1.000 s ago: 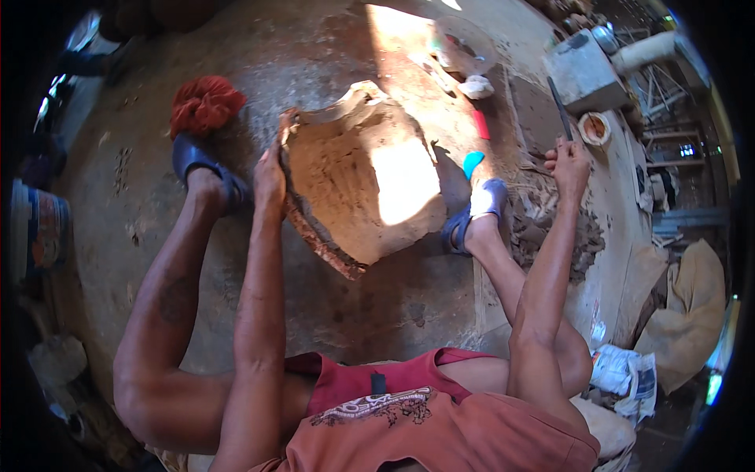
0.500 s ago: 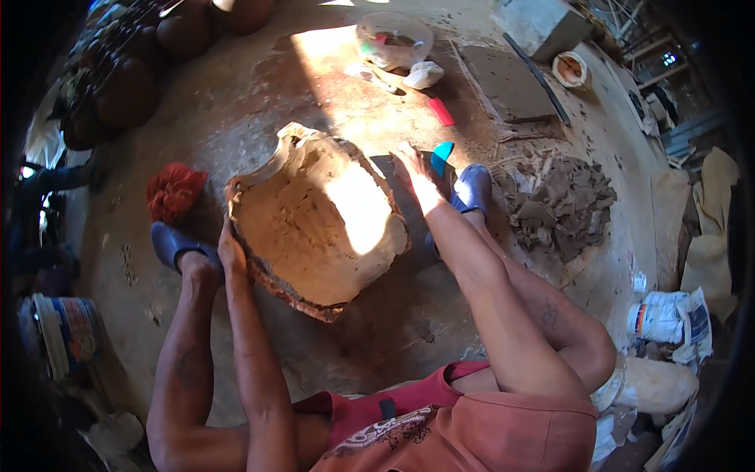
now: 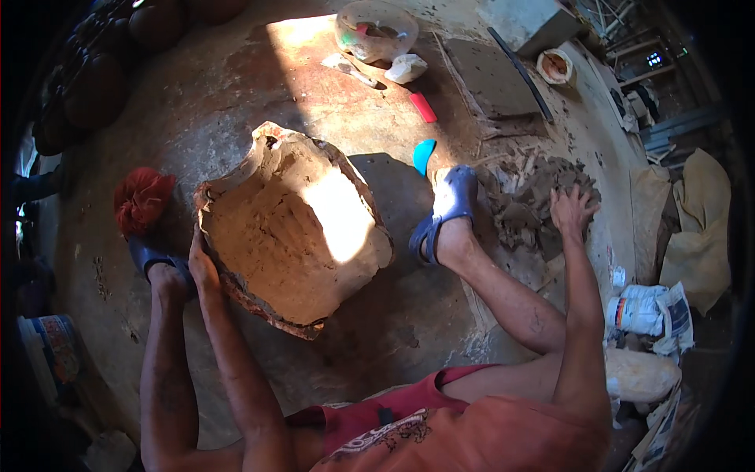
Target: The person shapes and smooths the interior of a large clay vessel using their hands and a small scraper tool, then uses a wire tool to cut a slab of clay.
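Note:
A large, broken-edged clay pot shell lies hollow side up between my feet, tan inside with a reddish rough rim. My left hand holds its left edge; some of those fingers are hidden by the shell. Off to the right, my right hand is spread over the pile of grey clay scraps, fingers apart and touching the top. Whether any lump is under the palm cannot be seen.
A teal curved scraper and a red flat piece lie ahead, near a clear bowl and a grey clay slab. A red cloth bundle sits by my left foot. Dark round pots stand far left.
My right hand has swung rightward from beside the pot shell onto the clay scraps, its fingers now spread. My right leg shows more fully. The left hand still holds the shell's edge.

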{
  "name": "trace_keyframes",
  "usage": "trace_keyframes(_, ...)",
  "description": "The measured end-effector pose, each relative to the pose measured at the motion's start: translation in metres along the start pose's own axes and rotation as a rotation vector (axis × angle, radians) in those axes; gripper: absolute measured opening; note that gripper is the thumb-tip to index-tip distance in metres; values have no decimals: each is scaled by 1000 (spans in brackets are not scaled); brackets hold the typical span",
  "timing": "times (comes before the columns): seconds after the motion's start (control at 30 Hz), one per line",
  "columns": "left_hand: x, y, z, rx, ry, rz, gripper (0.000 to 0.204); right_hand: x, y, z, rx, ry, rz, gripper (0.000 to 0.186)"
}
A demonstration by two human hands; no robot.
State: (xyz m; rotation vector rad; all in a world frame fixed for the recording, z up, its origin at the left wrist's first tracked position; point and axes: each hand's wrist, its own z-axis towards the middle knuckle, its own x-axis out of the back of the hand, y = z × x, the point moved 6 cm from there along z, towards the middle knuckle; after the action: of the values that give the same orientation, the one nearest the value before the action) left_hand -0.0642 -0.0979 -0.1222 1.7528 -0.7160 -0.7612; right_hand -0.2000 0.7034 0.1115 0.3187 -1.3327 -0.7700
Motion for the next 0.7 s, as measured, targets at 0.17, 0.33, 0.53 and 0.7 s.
trace_keyframes(0.17, -12, 22, -12, 15, 7, 47, 50, 57, -69, 38, -91, 168, 221, 55)
trace_keyframes(0.33, -15, 30, -14, 16, 5, 91, 50, 63, -257, 53, 252, -364, 668, 55)
trace_keyframes(0.53, -19, 44, -24, 16, -19, 139, 49, 17, -344, 30, 279, -324, 740, 55)
trace_keyframes(0.7, -28, 45, -20, 17, -33, 170, 48, -13, -342, 42, 353, -205, 893, 40)
